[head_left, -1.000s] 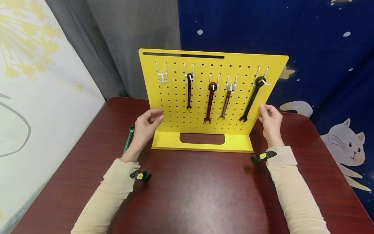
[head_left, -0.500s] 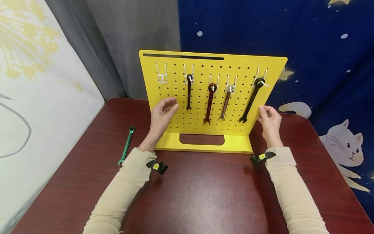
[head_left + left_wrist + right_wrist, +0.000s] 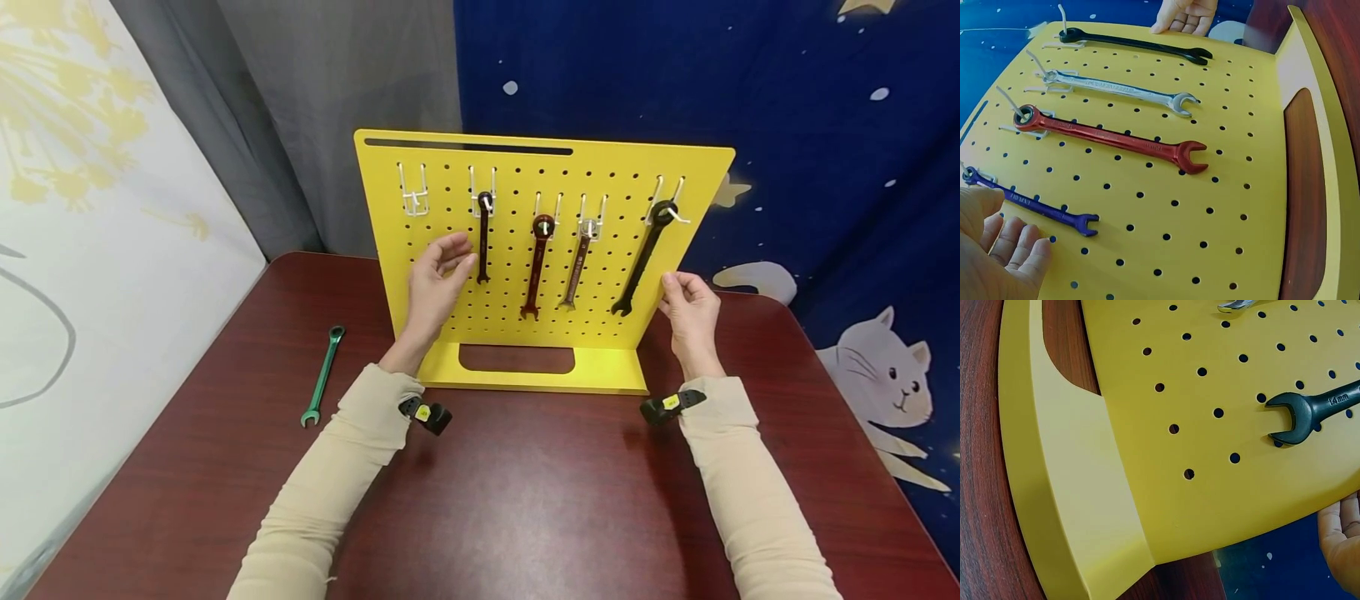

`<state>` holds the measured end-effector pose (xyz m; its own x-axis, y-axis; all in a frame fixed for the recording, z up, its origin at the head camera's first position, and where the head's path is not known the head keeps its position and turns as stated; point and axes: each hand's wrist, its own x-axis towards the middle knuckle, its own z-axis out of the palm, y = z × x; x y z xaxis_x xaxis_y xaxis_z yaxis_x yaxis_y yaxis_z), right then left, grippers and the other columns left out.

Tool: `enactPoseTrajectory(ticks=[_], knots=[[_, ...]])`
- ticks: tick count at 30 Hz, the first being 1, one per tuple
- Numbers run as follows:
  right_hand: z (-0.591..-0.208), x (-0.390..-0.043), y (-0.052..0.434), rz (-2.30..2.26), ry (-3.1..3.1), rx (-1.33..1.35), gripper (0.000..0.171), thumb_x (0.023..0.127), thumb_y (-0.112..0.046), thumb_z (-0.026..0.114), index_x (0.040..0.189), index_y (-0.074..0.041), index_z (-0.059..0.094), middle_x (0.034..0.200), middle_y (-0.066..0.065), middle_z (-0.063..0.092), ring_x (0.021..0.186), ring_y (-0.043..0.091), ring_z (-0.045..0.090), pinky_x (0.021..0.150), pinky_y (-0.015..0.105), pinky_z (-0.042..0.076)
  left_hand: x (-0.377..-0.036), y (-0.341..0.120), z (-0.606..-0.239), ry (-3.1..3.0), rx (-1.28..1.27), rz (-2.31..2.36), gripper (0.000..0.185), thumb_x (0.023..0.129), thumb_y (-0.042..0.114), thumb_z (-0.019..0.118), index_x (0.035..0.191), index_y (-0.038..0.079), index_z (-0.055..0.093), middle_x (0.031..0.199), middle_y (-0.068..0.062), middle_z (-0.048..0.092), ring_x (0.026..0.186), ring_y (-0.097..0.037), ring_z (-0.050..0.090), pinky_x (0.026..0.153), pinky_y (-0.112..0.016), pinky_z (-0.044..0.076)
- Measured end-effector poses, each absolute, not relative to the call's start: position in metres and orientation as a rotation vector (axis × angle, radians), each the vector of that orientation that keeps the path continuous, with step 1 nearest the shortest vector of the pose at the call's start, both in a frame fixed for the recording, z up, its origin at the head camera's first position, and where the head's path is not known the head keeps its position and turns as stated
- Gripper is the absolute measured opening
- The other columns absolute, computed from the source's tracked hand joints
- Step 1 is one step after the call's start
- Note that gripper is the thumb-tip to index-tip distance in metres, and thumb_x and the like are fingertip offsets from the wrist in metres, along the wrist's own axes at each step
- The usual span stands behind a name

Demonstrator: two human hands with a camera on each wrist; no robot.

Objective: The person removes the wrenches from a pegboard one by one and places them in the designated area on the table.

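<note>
Pegboard (image 3: 525,292) standing upright near table's (image 3: 525,500) far edge. Your left hand (image 3: 438,279) hovering in front of board, grip loose, fingers relaxed, holding nothing, just beside blue wrench (image 3: 483,237) hanging on hook. Your right hand (image 3: 688,312) gripping pegboard's right edge, fingers curling round it, near black wrench (image 3: 642,258). Red wrench (image 3: 537,267) and silver wrench (image 3: 579,265) hanging between. Green wrench (image 3: 322,377) lying toward table's left edge.

yellow pegboard (image 3: 517,325), green wrench (image 3: 323,377), red wrench (image 3: 537,267)
</note>
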<state>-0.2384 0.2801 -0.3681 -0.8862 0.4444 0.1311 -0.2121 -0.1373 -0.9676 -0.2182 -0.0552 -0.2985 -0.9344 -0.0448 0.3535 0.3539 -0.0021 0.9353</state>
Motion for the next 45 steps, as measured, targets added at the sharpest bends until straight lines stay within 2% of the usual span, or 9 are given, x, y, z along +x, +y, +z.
enactPoseTrajectory(ticks=[11,18,25,32,39,45], knots=[[-0.368,-0.239,0.279,2.066,-1.714,-0.249,0.009,0.085,-0.017,0.068,0.088,-0.009,0.065,0.084,-0.003,0.066,0.078,0.007,0.063,0.069,0.015,0.053,-0.221,-0.041,-0.294,-1.975,-0.33,-2.043,0.036,0.088,-0.003,0.061,0.121,-0.011,0.052,0.118,-0.027,0.058,0.107,-0.034,0.057,0.097,-0.037,0.046],[-0.368,-0.238,0.278,2.069,-1.713,-0.273,0.012,0.085,-0.017,0.067,0.091,-0.006,0.065,0.085,-0.003,0.066,0.079,0.008,0.063,0.07,0.014,0.053,-0.24,-0.036,-0.314,-1.987,-0.29,-2.017,0.034,0.088,0.004,0.064,0.12,-0.001,0.057,0.109,-0.015,0.06,0.099,-0.021,0.059,0.088,-0.026,0.049],[-0.367,-0.238,0.278,2.051,-1.721,-0.251,0.011,0.085,-0.017,0.067,0.091,-0.008,0.066,0.084,-0.004,0.067,0.078,0.007,0.063,0.069,0.015,0.053,-0.241,-0.035,-0.314,-1.972,-0.304,-2.018,0.03,0.088,0.002,0.063,0.117,-0.001,0.059,0.104,-0.012,0.06,0.092,-0.016,0.059,0.081,-0.023,0.05],[-0.368,-0.238,0.278,2.07,-1.712,-0.253,0.013,0.085,-0.016,0.067,0.092,-0.005,0.066,0.084,-0.003,0.066,0.079,0.009,0.062,0.071,0.016,0.053,-0.24,-0.036,-0.312,-1.931,-0.272,-2.136,0.029,0.087,-0.001,0.063,0.116,-0.001,0.06,0.093,-0.001,0.059,0.082,-0.009,0.057,0.072,-0.02,0.053],[-0.368,-0.239,0.278,2.055,-1.726,-0.252,0.011,0.085,-0.017,0.067,0.091,-0.008,0.066,0.084,-0.004,0.066,0.079,0.008,0.062,0.07,0.016,0.053,-0.234,-0.038,-0.309,-1.907,-0.31,-2.213,0.029,0.087,-0.002,0.062,0.116,-0.004,0.059,0.09,0.001,0.059,0.078,-0.006,0.058,0.072,-0.02,0.054],[-0.369,-0.24,0.28,2.085,-1.694,-0.256,0.011,0.086,-0.015,0.066,0.092,-0.005,0.065,0.084,-0.002,0.066,0.079,0.008,0.063,0.07,0.015,0.053,-0.228,-0.04,-0.307,-1.929,-0.345,-2.217,0.03,0.087,-0.002,0.063,0.116,-0.004,0.059,0.087,0.003,0.059,0.075,-0.006,0.059,0.072,-0.022,0.055]])
